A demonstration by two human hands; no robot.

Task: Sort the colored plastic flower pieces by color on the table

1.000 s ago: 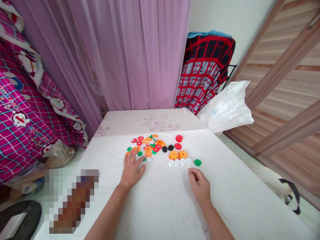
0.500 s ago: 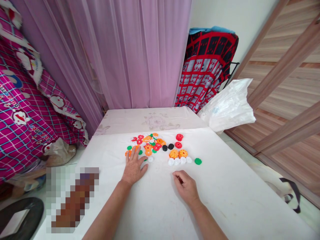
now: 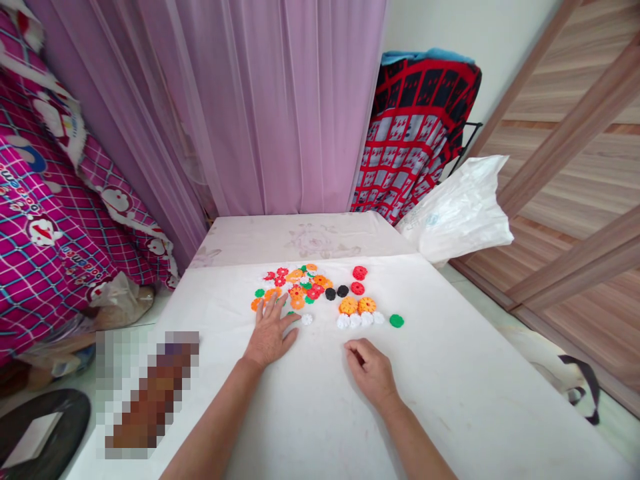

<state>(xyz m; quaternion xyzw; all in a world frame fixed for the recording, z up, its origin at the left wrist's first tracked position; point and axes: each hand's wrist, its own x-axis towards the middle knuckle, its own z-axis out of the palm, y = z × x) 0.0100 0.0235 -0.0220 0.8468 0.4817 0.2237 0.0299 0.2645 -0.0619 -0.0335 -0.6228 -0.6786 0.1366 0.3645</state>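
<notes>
My left hand [image 3: 270,335] lies palm down with its fingers spread at the near edge of a loose pile of flower-shaped plastic discs. Its index fingertip reaches the left edge of a white disc [image 3: 307,319]. Orange discs [image 3: 273,295] and a green disc [image 3: 259,293] are just beyond the fingers. To the right, my right hand [image 3: 371,370] rests on the table in a loose fist, and no object shows in it. Beyond it are a row of white discs [image 3: 355,321], stacked orange discs [image 3: 349,305], red discs [image 3: 359,273], black discs [image 3: 343,291] and a green disc [image 3: 397,321].
A white cloth covers the table [image 3: 450,400]. By its far right corner stands a white plastic bag [image 3: 455,213]. Purple curtains [image 3: 270,107] hang behind, with a red patterned cloth [image 3: 395,153] beside them. A black round stool [image 3: 65,427] is at lower left.
The white disc beside my left index finger has shifted slightly right, and that hand has moved a little the same way. My right hand has stayed where it was.
</notes>
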